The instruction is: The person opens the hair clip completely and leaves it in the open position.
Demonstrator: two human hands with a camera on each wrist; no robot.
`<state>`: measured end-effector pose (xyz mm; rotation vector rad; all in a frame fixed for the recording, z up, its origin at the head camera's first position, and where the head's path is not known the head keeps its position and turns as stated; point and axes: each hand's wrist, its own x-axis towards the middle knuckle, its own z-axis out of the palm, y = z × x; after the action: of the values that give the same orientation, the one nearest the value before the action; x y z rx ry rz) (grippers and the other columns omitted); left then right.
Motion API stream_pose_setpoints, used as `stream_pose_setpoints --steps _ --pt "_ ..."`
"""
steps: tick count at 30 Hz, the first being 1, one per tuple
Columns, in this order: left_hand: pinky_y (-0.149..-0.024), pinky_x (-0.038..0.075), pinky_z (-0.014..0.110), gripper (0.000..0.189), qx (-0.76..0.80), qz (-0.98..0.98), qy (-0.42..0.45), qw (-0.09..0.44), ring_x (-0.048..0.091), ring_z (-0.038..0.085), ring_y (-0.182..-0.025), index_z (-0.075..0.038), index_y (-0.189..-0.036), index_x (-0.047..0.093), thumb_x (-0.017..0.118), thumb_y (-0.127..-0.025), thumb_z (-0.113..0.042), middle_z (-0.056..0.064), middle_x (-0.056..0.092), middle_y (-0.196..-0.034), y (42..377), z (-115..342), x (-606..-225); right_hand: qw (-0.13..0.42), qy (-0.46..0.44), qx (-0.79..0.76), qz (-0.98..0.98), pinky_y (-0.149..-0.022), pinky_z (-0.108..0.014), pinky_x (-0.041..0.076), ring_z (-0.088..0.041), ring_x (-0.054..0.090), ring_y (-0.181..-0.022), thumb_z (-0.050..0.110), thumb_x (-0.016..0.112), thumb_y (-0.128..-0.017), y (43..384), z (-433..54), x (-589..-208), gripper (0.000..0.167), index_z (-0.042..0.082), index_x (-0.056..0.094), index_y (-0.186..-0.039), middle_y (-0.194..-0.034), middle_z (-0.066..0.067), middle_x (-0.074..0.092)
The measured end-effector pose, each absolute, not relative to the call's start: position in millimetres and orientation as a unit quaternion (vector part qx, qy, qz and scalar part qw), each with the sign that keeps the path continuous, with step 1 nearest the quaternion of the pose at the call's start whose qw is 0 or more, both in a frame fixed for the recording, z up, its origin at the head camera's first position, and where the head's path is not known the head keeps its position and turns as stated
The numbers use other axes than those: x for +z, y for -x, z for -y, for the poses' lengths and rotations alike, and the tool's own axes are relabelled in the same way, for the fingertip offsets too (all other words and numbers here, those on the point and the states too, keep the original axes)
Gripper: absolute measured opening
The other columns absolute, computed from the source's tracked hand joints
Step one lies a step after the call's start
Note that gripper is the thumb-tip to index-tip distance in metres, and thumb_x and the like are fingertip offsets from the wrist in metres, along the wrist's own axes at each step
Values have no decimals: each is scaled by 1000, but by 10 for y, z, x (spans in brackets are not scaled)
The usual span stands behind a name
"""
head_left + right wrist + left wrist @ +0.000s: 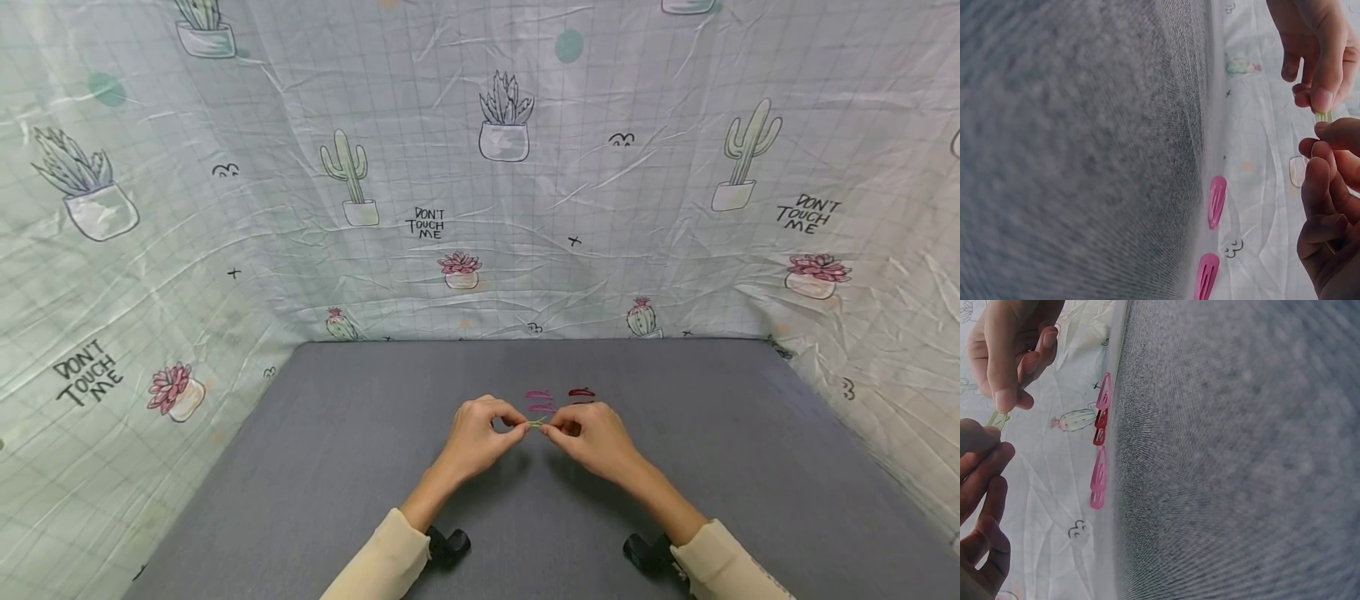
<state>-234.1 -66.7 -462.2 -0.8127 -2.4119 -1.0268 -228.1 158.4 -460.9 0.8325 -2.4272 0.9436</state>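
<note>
A small yellow-green snap hair clip (536, 424) is held above the table between both hands. My left hand (482, 432) pinches one end with thumb and fingertips. The other end is pinched by my right hand (594, 439). Fingertips cover much of this clip; its light-green middle (1324, 117) shows in the right wrist view. Just beyond the hands lie two pink hair clips (538, 394), one behind the other. To their right is a red hair clip (581, 392), with another dark red one partly hidden behind the right hand.
The grey table (375, 417) reaches back to a hanging sheet (420, 150) printed with cacti, which also encloses both sides. A black wrist device (448, 547) sits under the left forearm, and a second black device (647, 554) under the right.
</note>
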Motion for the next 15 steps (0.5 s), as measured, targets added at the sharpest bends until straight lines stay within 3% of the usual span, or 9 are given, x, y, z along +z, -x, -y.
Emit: stream_pose_setpoints --steps 4,15 --pt "-67 46 20 6 -368 863 288 193 70 19 -80 -18 -87 84 79 -90 -18 -3 77 -84 2354 669 -4628 190 -299 349 868 -54 -20 46 7 49 -56 15 81 -88 2283 -1602 -4585 6 16 80 -83 -66 11 65" --pt "-66 47 19 5 -365 866 282 193 67 9 -78 -19 -87 84 80 -90 -18 -4 77 -84 2363 674 -4605 176 -317 371 855 -54 -21 48 6 51 -57 9 80 -89 2299 -1634 -4541 4 12 81 -87 -68 10 66"
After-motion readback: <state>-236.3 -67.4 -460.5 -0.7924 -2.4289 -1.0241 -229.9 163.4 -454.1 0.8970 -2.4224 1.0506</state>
